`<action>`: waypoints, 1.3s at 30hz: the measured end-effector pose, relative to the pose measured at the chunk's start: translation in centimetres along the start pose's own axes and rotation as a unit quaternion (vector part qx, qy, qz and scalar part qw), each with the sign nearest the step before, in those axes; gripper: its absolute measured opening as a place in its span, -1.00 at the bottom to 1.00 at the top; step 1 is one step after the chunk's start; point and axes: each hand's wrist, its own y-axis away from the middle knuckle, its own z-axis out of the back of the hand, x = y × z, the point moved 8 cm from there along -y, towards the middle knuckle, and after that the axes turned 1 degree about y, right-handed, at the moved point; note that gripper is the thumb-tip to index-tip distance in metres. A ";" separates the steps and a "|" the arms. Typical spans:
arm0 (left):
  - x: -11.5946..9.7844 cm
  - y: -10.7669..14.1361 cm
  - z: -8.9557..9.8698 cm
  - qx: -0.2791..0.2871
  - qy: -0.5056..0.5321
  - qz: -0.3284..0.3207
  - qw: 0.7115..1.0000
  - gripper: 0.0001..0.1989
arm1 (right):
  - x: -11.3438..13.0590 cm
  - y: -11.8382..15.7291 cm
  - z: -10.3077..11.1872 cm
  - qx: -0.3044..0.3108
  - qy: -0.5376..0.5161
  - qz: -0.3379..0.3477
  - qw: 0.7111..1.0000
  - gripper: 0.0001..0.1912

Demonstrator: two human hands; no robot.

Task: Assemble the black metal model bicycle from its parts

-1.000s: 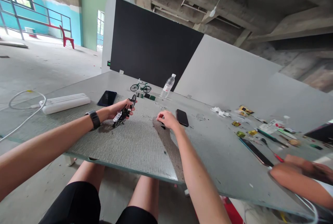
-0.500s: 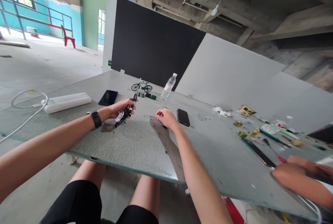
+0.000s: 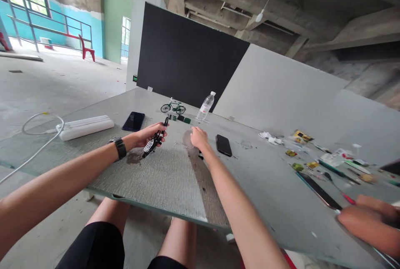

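R hand is reaching farther fwd than half a sec ago, fingers uncurling a bit and pointing away from the body; it's now covering the spot where small bits were showing on the table. Its fingertips are staying close together, but can't tell if they're pinching anything (too small to make out). Meanwhile L hand isn't really changing: thumb & fingers are gripping the dark model bike, keeping it tilted over the table, left of the R hand and well apart from it. For the work, that's prob. meaning the L is just steadying the model while the R is busy w/ loose parts. Behind both, the green model bike is standing untouched by the green piece.
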 end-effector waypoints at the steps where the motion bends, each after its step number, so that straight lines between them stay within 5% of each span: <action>1: 0.0 0.0 0.0 0.000 0.001 0.001 1.000 -0.59 | -0.5 -0.8 -0.2 0.002 0.003 -0.004 1.000 -0.62; 11: 0.1 -0.1 0.0 -0.007 0.002 0.010 1.000 -0.56 | -0.1 -4.1 -0.1 0.002 -0.006 0.039 0.999 -0.84; 20: -0.4 0.4 -1.0 0.012 -0.037 0.002 0.999 -0.65 | 4.2 2.2 3.5 -0.061 -0.139 0.110 0.982 -0.68; 24: 0.0 0.9 -1.5 0.042 -0.092 0.056 0.993 -0.62 | 6.7 5.7 7.2 -0.107 -0.353 0.162 0.915 -0.74; 28: 0.4 1.1 -1.2 0.041 -0.120 0.088 0.988 -0.66 | 9.9 8.4 10.5 -0.167 -0.363 0.241 0.884 -0.74; 32: 0.7 1.1 -1.0 0.024 -0.104 0.097 0.990 -0.63 | 12.3 9.8 10.7 -0.157 -0.347 0.309 0.872 -0.75; 39: 0.8 1.2 -1.4 0.019 -0.122 0.108 0.986 -0.65 | 12.3 9.7 9.9 -0.180 -0.332 0.304 0.875 -0.73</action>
